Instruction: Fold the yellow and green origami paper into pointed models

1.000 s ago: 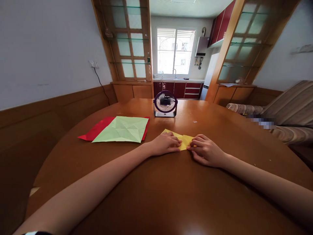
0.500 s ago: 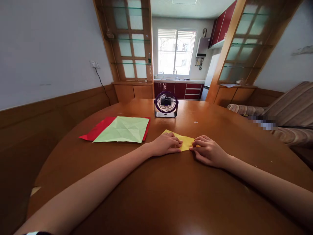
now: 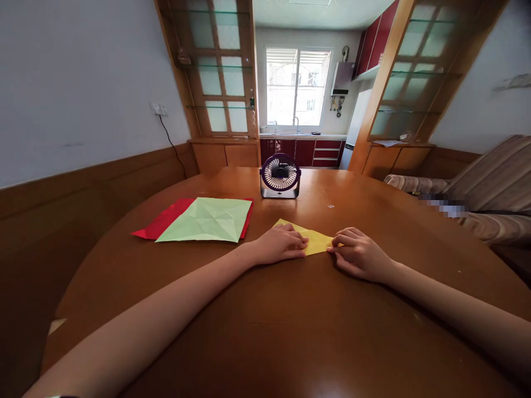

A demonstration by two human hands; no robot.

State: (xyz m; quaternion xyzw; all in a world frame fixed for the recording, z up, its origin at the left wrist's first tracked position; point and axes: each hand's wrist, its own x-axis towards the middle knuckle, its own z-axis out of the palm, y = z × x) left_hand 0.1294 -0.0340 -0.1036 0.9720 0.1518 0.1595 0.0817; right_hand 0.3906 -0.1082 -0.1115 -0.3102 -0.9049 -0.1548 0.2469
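Note:
A folded sheet of yellow paper (image 3: 317, 242) lies on the wooden table, tapering to a point on its right. My left hand (image 3: 279, 244) rests over its left part, fingers curled and pressing it down, so that area is partly hidden. At the tapered right end, my right hand (image 3: 360, 255) is closed, thumb and fingers pinching the paper's tip. To the left of my hands, a creased light-green sheet of paper (image 3: 207, 220) is spread on top of red paper (image 3: 160, 221), whose edges show on both sides.
A small purple desk fan (image 3: 280, 174) stands beyond the yellow paper on the round-edged table (image 3: 265, 331). Striped sofa seating (image 3: 493, 188) is off to the right. A wall and wood panelling (image 3: 95, 188) run along the left side.
My right hand has slid slightly to the right along the yellow paper, towards its tip, leaving more of the paper visible. The left hand stays in place on it.

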